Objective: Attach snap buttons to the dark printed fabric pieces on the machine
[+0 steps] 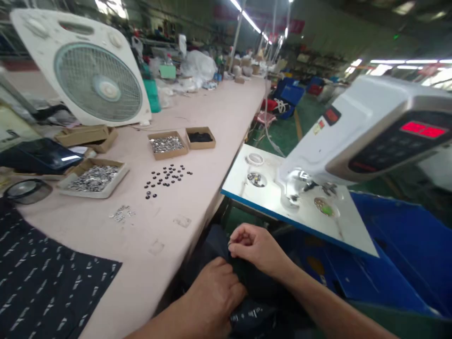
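Note:
My left hand (pixel 216 293) is closed over dark fabric with white print (pixel 254 316) in my lap, at the bottom of the view. Just above and to the right of it, my right hand (pixel 257 246) is pinched, thumb against forefinger, over the dark cloth. What sits between those fingertips is too small to make out. To the right stands a white snap-pressing machine (pixel 353 127) with a red lit display. Its pale work plate (pixel 268 200) has round recesses holding small metal parts, beyond my right hand.
On the table (pixel 212 113) lie scattered black snap parts (pixel 167 176), small silver pieces (pixel 123 214) and a tray of metal parts (pixel 95 179). Two small boxes (pixel 168 145) stand behind. A fan (pixel 102 84) is at back left, printed dark fabric (pixel 42 273) at front left, a blue bin (pixel 406 245) at right.

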